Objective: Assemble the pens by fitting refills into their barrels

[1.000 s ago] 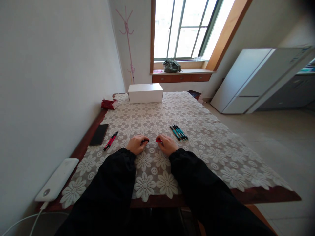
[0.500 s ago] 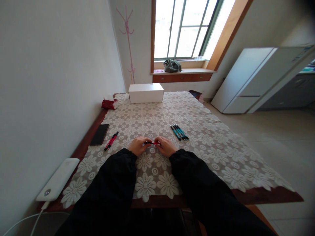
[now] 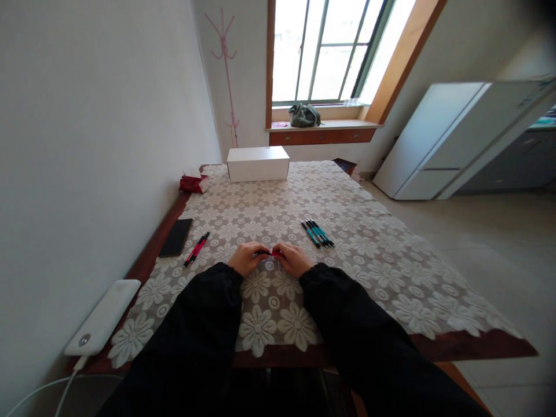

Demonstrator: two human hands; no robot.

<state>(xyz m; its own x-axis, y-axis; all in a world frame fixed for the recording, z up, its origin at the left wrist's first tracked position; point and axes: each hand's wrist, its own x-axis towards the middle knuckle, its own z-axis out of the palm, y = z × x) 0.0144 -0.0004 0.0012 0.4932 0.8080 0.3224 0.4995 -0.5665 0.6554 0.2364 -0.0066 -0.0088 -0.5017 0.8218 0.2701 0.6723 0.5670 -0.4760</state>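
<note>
My left hand is closed on the black end of a red and black pen. The pen's red part is pinched in my right hand, and the fingertips of both hands nearly meet. The pen lies roughly level, just above the tablecloth, and is partly hidden by my fingers. To the left rest red and black pens, side by side. Right of my hands, several teal and black pens lie in a slanted row.
A lace tablecloth covers the dark red table. On the left are a black phone, a white power bank with a cable, and a red tissue pack. A white box stands at the far end.
Both hands stay in nearly the same place, with the pen still between them. My right fingers have shifted slightly along its red part.
</note>
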